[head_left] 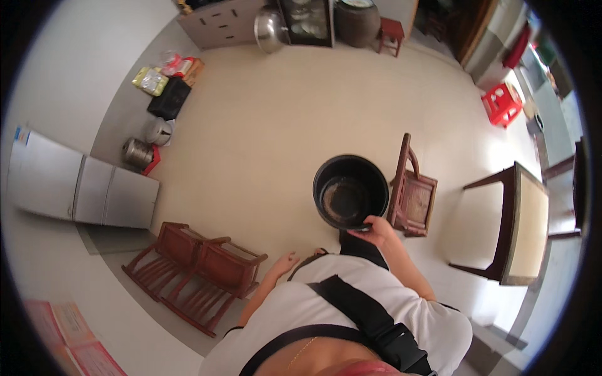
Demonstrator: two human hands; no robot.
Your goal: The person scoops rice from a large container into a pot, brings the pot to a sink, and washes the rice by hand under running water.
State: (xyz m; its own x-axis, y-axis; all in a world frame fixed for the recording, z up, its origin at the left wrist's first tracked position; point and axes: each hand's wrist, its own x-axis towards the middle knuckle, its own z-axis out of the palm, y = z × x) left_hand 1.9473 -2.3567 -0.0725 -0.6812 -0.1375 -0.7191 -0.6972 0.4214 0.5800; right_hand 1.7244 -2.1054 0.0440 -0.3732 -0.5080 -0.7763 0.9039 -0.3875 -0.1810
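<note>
Pot [350,192], head view: black, round, deep, held out over the floor [263,125], just beside the small wooden chair [414,199]. My right hand [376,230] pinches its near rim, thumb over the lip. Left hand [286,261] hangs free, fingers loosely spread, nothing in it. Looks rigid metal, prob heavy-ish w/ one-hand rim grip; smooth lip could slip, so 2nd hand on the far rim = safer.
</note>
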